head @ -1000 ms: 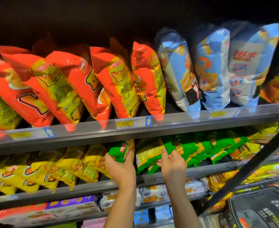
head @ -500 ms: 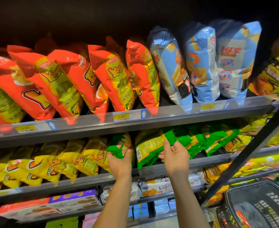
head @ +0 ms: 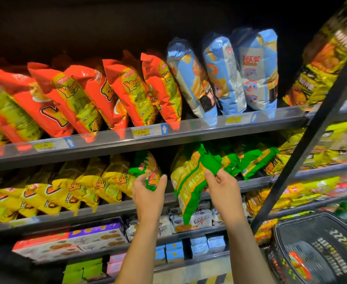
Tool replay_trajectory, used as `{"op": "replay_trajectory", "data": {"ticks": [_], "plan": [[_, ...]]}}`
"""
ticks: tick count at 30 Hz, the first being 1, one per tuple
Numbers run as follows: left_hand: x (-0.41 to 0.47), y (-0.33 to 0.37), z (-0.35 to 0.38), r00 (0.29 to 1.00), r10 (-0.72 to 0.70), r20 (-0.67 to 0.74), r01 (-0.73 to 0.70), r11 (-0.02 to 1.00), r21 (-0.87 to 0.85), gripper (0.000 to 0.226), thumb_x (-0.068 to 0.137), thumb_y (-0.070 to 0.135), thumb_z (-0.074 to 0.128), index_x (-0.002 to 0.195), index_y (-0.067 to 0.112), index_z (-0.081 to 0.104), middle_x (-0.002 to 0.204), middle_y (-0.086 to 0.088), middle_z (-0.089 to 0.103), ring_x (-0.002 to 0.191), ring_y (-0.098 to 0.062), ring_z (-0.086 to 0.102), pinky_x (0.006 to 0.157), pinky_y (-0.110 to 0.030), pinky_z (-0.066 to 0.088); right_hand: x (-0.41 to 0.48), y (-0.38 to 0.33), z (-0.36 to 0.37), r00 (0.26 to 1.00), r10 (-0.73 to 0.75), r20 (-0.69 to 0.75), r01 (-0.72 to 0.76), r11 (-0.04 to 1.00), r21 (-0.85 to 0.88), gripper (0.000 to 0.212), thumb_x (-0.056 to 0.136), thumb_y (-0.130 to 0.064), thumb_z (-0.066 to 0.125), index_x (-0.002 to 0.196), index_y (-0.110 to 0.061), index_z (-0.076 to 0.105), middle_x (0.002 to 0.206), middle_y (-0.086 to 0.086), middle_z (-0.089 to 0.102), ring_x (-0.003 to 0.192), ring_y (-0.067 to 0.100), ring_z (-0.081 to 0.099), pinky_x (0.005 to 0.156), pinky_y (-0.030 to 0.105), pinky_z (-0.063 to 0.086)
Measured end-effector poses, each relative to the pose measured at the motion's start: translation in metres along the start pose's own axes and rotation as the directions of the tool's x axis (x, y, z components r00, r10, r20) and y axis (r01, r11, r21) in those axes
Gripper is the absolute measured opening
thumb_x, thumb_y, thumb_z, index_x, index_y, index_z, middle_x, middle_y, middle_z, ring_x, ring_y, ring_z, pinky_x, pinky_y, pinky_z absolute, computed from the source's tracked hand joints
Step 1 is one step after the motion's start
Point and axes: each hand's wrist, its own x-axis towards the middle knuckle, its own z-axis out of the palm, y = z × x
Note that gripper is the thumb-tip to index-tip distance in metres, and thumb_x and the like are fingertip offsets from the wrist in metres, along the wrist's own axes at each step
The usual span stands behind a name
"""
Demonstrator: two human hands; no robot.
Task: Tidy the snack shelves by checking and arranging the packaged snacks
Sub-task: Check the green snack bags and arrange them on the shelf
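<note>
Both hands work at the middle shelf's (head: pixel 115 209) front edge: the left hand (head: pixel 148 193) curls round the left green bag (head: pixel 146 171), the right hand (head: pixel 222 187) pinches the right green bag (head: pixel 189 181) by its top, tail hanging past the lip. Straightening, I'd say — next, seat it upright in the dark gap between them; headroom's tight under the upper shelf (head: pixel 189 136).

This is a shop aisle. Tiered metal shelves (head: pixel 199 130) carry rows of identical snack bags (head: pixel 131 93), with yellow price labels (head: pixel 141 132) such as 3.00 on the rails. A black shopping basket (head: pixel 316 249) sits lower right.
</note>
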Motion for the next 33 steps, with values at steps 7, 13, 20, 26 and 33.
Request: {"op": "replay_trajectory", "data": {"ticks": [7,13,20,26,33], "plan": [[-0.064,0.008,-0.022,0.927,0.057,0.37,-0.054,0.998,-0.018,0.08,0.09,0.054,0.073,0.157,0.026,0.039,0.157,0.012,0.042,0.148,-0.009,0.036,0.111,-0.029,0.033,-0.041,0.0,-0.04,0.98,-0.026,0.199,-0.016,0.978,0.206,0.047,0.102,-0.048,0.06,0.09,-0.003,0.055,0.075,0.006,0.061,0.073,0.021,0.064,0.084,0.05,0.06],[-0.106,0.011,-0.048,0.82,0.053,0.571,-0.062,0.998,-0.005,0.077,0.075,0.059,0.076,0.144,0.039,0.046,0.142,0.02,0.056,0.123,0.01,0.055,0.093,-0.015,0.046,-0.069,-0.002,-0.066,0.955,-0.037,0.295,-0.076,0.929,0.363,0.026,0.111,-0.03,0.049,0.107,-0.022,0.073,0.109,0.008,0.079,0.108,0.032,0.072,0.096,0.054,0.057],[-0.138,0.012,-0.069,0.796,-0.065,0.601,0.224,0.956,-0.192,0.058,0.084,0.046,0.069,0.137,0.022,0.063,0.122,0.001,0.078,0.111,-0.018,0.074,0.095,-0.04,0.054,-0.089,0.001,-0.08,0.926,-0.04,0.375,-0.18,0.826,0.534,0.029,0.106,-0.032,0.053,0.105,-0.023,0.08,0.123,0.025,0.072,0.123,0.043,0.064,0.115,0.069,0.038],[-0.15,0.02,-0.069,0.846,-0.07,0.529,0.23,0.943,-0.242,0.03,0.096,0.026,0.07,0.125,0.018,0.071,0.119,-0.009,0.079,0.111,-0.029,0.076,0.106,-0.056,0.054,-0.1,-0.011,-0.068,0.934,-0.009,0.358,-0.191,0.833,0.52,0.051,0.097,-0.062,0.056,0.117,-0.02,0.076,0.12,0.012,0.077,0.119,0.031,0.07,0.112,0.062,0.046],[-0.155,0.033,-0.067,0.954,-0.007,0.298,0.052,0.988,-0.143,0.024,0.094,0.042,0.076,0.115,0.032,0.071,0.109,0.01,0.08,0.107,-0.016,0.075,0.101,-0.055,0.057,-0.118,-0.007,-0.04,0.955,-0.021,0.297,-0.031,0.985,0.169,0.131,0.055,-0.109,0.047,0.155,-0.025,0.045,0.157,-0.001,0.052,0.143,0.021,0.049,0.117,0.053,0.043]]}}
